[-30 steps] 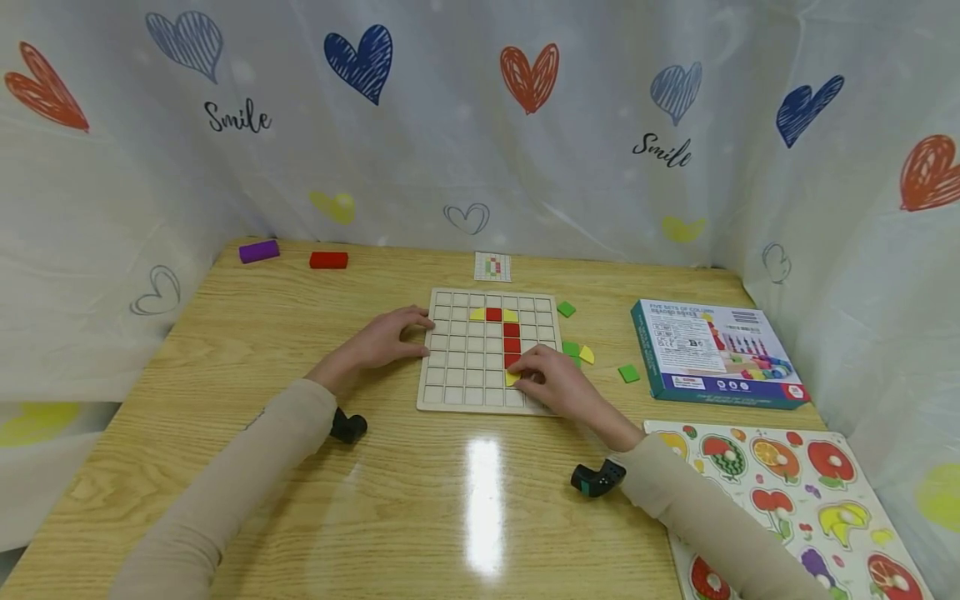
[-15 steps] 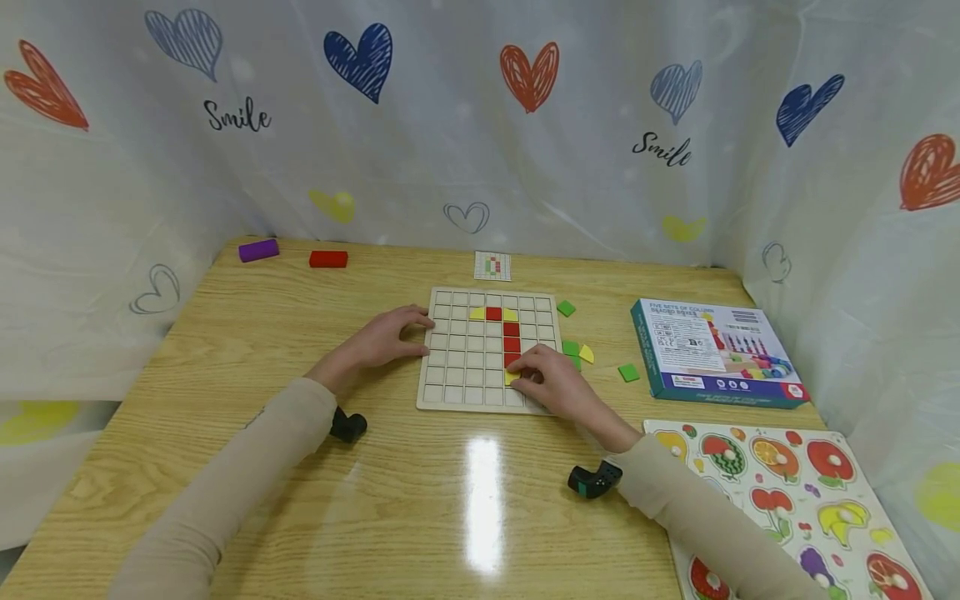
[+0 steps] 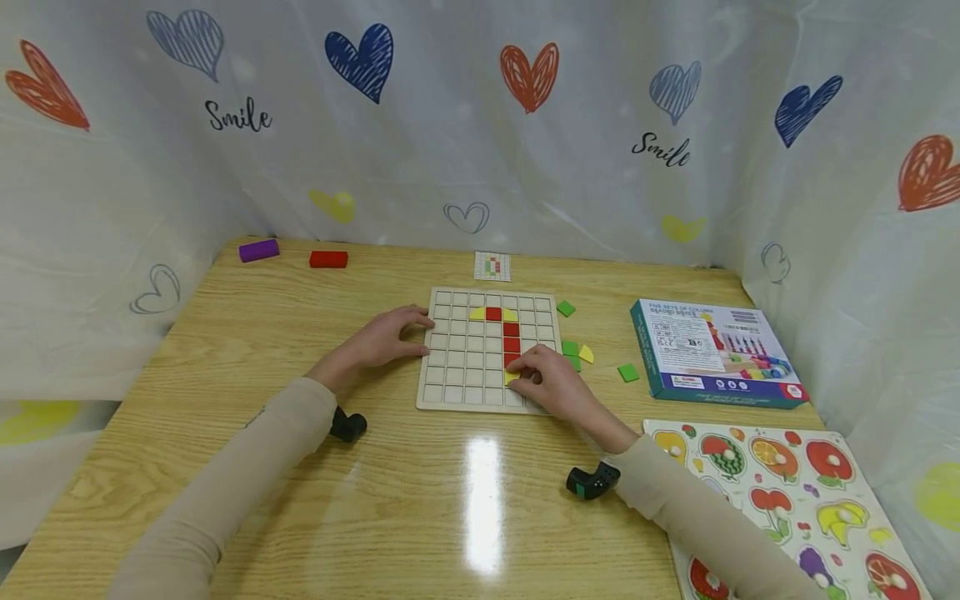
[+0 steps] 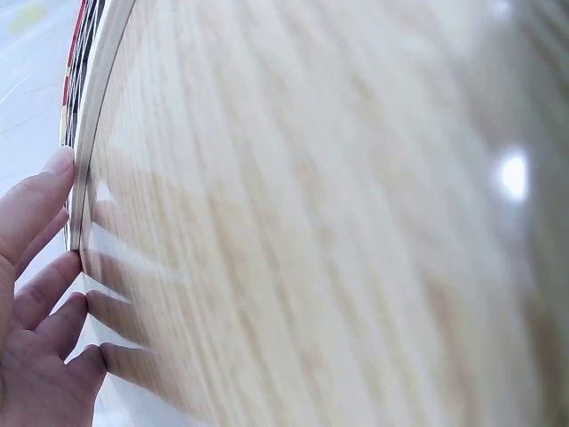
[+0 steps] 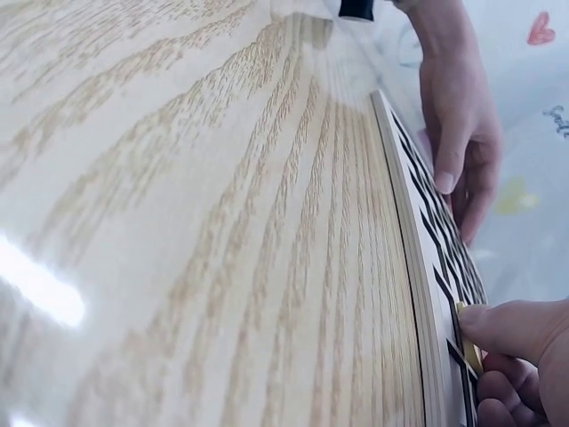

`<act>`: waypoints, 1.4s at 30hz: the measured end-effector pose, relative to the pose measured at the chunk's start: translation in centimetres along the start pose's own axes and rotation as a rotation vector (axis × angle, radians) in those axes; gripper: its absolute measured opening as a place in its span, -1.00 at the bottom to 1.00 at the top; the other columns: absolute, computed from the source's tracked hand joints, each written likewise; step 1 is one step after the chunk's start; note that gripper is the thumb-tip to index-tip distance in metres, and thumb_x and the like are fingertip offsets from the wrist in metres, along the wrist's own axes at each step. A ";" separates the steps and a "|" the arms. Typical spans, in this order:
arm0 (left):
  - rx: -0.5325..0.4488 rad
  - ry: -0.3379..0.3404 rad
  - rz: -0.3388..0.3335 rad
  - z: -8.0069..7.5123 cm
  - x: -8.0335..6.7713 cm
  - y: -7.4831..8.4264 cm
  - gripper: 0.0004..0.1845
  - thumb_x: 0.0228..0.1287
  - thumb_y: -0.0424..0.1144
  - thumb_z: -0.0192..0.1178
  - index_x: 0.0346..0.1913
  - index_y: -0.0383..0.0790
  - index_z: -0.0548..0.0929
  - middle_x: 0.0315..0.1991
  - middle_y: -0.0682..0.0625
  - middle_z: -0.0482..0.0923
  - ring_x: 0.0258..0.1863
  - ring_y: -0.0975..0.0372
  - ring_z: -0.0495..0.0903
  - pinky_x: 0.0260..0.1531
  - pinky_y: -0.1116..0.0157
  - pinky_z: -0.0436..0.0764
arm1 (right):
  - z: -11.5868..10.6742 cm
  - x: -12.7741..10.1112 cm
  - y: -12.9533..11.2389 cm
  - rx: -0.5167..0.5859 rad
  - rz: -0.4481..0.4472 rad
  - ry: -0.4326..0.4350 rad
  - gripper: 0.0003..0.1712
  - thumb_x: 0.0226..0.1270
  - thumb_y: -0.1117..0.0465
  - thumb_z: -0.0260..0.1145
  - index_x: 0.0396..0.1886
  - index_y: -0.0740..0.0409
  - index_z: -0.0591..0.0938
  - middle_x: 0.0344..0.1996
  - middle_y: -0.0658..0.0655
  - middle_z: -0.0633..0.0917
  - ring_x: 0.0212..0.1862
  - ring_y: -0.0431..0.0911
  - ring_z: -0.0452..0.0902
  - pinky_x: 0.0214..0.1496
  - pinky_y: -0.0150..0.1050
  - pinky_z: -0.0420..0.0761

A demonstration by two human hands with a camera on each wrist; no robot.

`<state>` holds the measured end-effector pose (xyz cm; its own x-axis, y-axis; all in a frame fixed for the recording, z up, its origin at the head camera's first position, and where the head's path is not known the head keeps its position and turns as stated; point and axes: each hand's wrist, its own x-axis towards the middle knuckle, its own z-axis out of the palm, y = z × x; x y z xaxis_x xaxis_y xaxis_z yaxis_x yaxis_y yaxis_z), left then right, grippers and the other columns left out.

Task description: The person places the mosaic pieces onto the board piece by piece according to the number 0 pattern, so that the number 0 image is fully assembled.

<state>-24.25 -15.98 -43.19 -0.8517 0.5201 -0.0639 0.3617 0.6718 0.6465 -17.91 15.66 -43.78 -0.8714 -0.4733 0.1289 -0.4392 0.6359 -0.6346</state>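
Tabletop (image 3: 420, 508) of pale wood carries a square gridded board (image 3: 456, 367) near its middle. The left hand (image 3: 386, 336) touches the board's left edge, thumb and fingers apart; the right hand (image 3: 558, 379) pinches a yellow tile (image 3: 511, 377) at the foot of the red column, though its seating is hard to judge behind the fingers. A small pattern card (image 3: 492, 267) lies beyond the board. Three red tiles (image 3: 512, 344) fill the column; above, another red tile (image 3: 493, 314) sits between two yellow corner pieces (image 3: 477, 314). That part looks nearly done; green tiles (image 3: 628, 372) and one yellow quarter-round (image 3: 587, 354), off the board's right side, seem left.
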 end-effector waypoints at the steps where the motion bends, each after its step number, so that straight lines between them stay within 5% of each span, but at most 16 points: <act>1: -0.001 0.000 -0.001 0.0 0.0 0.0 -0.50 0.29 -0.18 0.33 0.24 -0.28 0.55 0.43 -0.23 0.23 0.47 -0.08 0.08 0.43 -0.03 0.08 | 0.0 0.0 0.0 0.002 0.000 0.001 -0.78 0.25 0.27 0.42 -0.12 0.20 0.74 -0.27 0.08 0.62 -0.27 -0.15 0.49 -0.23 -0.30 0.54; 22: 0.002 0.002 0.002 0.0 -0.1 -0.1 -0.50 0.29 -0.18 0.32 0.25 -0.29 0.54 0.43 -0.24 0.23 0.47 -0.09 0.07 0.42 -0.05 0.08 | -0.1 -0.1 0.5 0.042 0.018 0.006 -0.79 0.29 0.21 0.40 -0.11 0.14 0.75 -0.23 0.05 0.62 -0.24 -0.16 0.49 -0.20 -0.28 0.56; 34: -0.008 0.003 0.002 0.1 0.0 -0.1 -0.50 0.29 -0.18 0.32 0.25 -0.28 0.54 0.43 -0.24 0.23 0.48 -0.09 0.05 0.43 -0.05 0.07 | -4.6 0.7 3.4 0.196 0.319 0.147 -0.63 0.45 0.05 0.25 0.12 0.11 0.64 -0.01 0.11 0.61 0.03 -0.01 0.53 0.10 -0.07 0.55; 42: -0.001 -0.002 0.000 0.2 0.1 -0.2 -0.49 0.29 -0.17 0.32 0.25 -0.28 0.54 0.44 -0.23 0.22 0.48 -0.09 0.05 0.43 -0.06 0.07 | -7.5 1.6 6.9 0.234 0.423 0.190 -0.47 0.50 0.03 0.17 0.34 0.19 0.47 0.17 0.22 0.54 0.19 0.10 0.43 0.17 0.01 0.49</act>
<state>-24.31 -16.01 -43.44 -0.8510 0.5210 -0.0658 0.3608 0.6712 0.6475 -23.93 23.86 -42.25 -0.9960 -0.0713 -0.0534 0.0017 0.5842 -0.8116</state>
